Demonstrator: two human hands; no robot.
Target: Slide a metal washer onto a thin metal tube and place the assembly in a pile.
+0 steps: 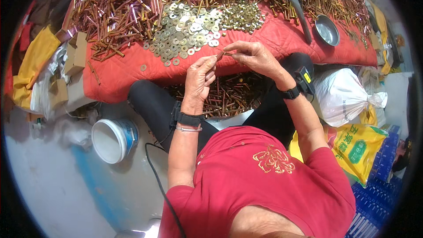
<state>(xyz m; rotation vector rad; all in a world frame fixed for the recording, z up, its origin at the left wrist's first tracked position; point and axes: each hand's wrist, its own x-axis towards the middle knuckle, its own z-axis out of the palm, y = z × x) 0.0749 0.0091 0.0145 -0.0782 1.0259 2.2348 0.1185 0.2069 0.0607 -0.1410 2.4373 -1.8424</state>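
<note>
My left hand (200, 77) is closed, its thumb and fingers pinching a short copper-coloured metal rod (220, 56). My right hand (257, 59) meets it from the right, fingertips pinched on a thin piece at the rod's end; whether that is a separate part I cannot make out. Both hands are raised near the edge of a red quilted cloth (264, 37). Just beyond them lie a spread of flat metal washers (180, 35) and a heap of small brass-coloured nuts (242, 16). Large piles of copper-coloured rods (128, 0) cover the far side.
More rods (229, 99) lie between my knees. A metal scoop (327, 31) and a dark-handled tool (299, 13) rest at the right. A white bucket (109, 141) stands at left, a cardboard box (76, 53) above it. White (339, 97) and yellow bags (359, 150) sit at right.
</note>
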